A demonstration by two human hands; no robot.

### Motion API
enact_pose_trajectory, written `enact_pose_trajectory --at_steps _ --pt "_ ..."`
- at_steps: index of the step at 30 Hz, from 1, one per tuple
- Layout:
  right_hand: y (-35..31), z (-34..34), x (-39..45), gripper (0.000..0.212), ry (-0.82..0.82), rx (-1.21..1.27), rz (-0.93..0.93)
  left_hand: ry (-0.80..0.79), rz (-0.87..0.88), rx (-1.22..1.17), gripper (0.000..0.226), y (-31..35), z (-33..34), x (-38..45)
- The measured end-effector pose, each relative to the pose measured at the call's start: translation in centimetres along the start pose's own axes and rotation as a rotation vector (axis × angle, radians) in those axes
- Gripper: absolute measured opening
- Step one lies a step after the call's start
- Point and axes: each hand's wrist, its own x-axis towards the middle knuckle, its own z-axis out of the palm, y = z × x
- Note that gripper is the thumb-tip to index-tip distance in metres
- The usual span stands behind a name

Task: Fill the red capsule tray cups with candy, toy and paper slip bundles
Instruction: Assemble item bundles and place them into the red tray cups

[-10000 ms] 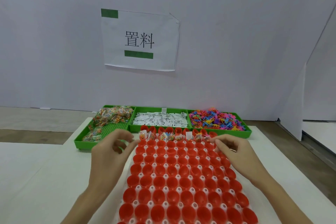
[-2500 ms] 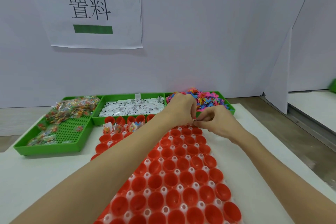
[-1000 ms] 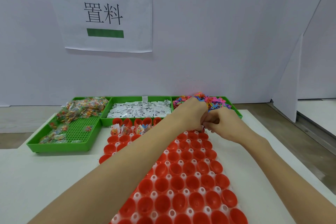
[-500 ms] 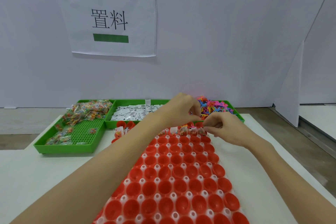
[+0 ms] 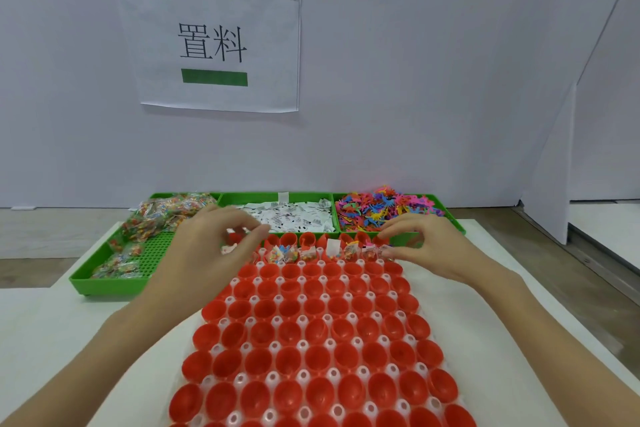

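The red capsule tray (image 5: 313,307) lies lengthwise on the white table in front of me. Its second row from the far end holds several bundles (image 5: 287,253) of candy, toy and paper slip; the cups nearer me are bare. My left hand (image 5: 211,250) hovers, blurred, over the tray's far left corner, fingers loosely curved with nothing seen between them. My right hand (image 5: 429,250) is at the right end of the filled row. Its fingertips touch the last bundles there, and no item shows in its grasp.
Three green trays stand side by side behind the capsule tray: candy packets (image 5: 162,218) on the left, white paper slips (image 5: 298,217) in the middle, coloured plastic toys (image 5: 377,210) on the right. A paper sign (image 5: 214,42) hangs on the wall. A white panel (image 5: 547,166) stands at the right.
My hands were together at the right end of the far rows. They have parted: the left hand swung left across the tray, the right hand stayed near the right end.
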Motion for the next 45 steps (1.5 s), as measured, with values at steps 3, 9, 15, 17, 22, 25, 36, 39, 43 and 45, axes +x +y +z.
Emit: enact_pose_trajectory --at_steps 3,9,15,17,22,25,36,39,43,45 --pt "0.0 0.5 0.1 0.022 -0.012 -0.074 -0.024 0.046 -0.006 -0.011 0.014 -0.9 -1.6 -2.1" --pt "0.5 1.1 0.3 0.018 0.043 -0.086 -0.015 0.109 -0.048 -0.005 0.009 -3.1 -2.9 -4.8" --pt "0.6 1.7 0.3 0.012 0.057 -0.062 -0.009 0.128 -0.087 -0.016 0.013 -4.6 -3.3 -5.9" --pt "0.6 1.8 0.3 0.015 0.06 -0.063 -0.011 0.128 -0.087 -0.021 0.012 -4.6 -3.3 -6.0" --pt "0.7 1.1 0.2 0.018 0.045 -0.033 0.011 0.14 -0.084 -0.005 0.01 -4.2 -3.7 -6.0" --pt "0.7 0.8 0.2 0.022 0.044 -0.012 0.025 0.15 -0.106 0.004 0.008 -4.2 -3.9 -6.1" --pt "-3.5 -1.7 -1.3 0.029 0.155 0.115 -0.016 0.029 -0.328 0.278 0.019 -8.8 -4.3 -6.8" --pt "-5.9 -1.6 -2.8 0.02 0.129 0.199 -0.036 -0.024 -0.387 0.279 0.024 -9.5 -4.1 -6.4" --pt "-8.8 -0.4 -5.2 0.027 0.101 0.31 -0.031 -0.127 -0.405 0.307 0.017 -10.1 -4.6 -4.4" --pt "-9.9 0.6 -6.2 0.032 0.099 0.367 -0.03 -0.246 -0.405 0.337 0.018 -10.6 -5.0 -3.1"
